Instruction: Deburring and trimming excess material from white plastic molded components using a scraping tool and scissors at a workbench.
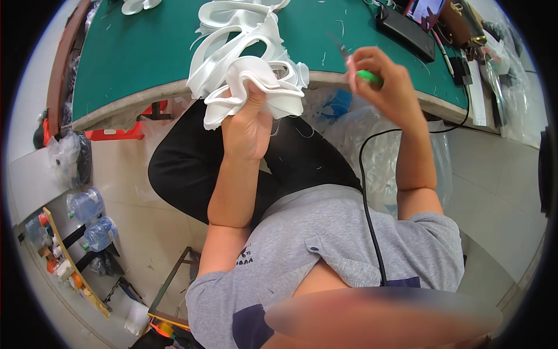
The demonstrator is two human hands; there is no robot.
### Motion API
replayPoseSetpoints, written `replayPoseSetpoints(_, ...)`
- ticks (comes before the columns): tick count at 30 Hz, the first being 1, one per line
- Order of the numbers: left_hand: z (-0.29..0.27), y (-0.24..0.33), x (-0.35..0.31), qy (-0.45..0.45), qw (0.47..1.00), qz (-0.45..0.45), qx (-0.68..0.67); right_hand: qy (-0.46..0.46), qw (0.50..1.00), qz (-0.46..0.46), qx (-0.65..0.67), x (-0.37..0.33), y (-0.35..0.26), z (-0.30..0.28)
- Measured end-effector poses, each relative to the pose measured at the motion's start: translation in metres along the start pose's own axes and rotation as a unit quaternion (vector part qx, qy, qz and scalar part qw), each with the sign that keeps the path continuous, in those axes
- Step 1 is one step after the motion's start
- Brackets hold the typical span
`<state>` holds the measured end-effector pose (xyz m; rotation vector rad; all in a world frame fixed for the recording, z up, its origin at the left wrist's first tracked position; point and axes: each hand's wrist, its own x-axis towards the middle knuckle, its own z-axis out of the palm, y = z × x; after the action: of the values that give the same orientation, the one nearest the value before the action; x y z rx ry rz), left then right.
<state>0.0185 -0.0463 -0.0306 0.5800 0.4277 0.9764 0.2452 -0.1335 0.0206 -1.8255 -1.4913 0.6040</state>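
My left hand (250, 125) is closed around a white, curved, soft-looking molded piece (253, 75), just past the near edge of the table and above my lap. The piece has wavy folded rims, and its exact kind is unclear. Behind it, more white pieces of the same sort (218, 52) lie bunched on the green tabletop (139, 58), partly overlapping it. To the right, my right hand (381, 84) is raised over the table's near edge. Its fingers are closed on a small pointed cutting tool (368, 76) with a green and pink handle, its metal tip toward the upper left, apart from the white pieces.
A black case (405, 32), a phone (425, 11) and a brown bag (462, 26) sit at the table's far right. A black cable (363, 168) runs from there across my body. Clear plastic bags (343, 151) hang below the table; water bottles (100, 232) stand at left.
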Motion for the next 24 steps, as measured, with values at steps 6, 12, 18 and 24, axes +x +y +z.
replayPoseSetpoints(6,-0.003,-0.002,-0.001,-0.004,1.0,0.021,0.013,-0.119,0.979,-0.092,0.136,-0.01,-0.011,0.035)
replayPoseSetpoints(12,-0.005,-0.002,-0.002,0.005,0.999,0.038,0.002,-0.115,0.977,-0.095,0.154,-0.015,-0.007,0.052)
replayPoseSetpoints(18,-0.003,-0.006,-0.002,0.003,0.996,0.087,0.023,-0.118,0.971,-0.047,0.202,-0.019,-0.016,0.067)
replayPoseSetpoints(24,-0.005,-0.008,-0.004,0.015,0.995,0.099,0.028,-0.1,0.97,-0.061,0.214,-0.021,-0.019,0.073)
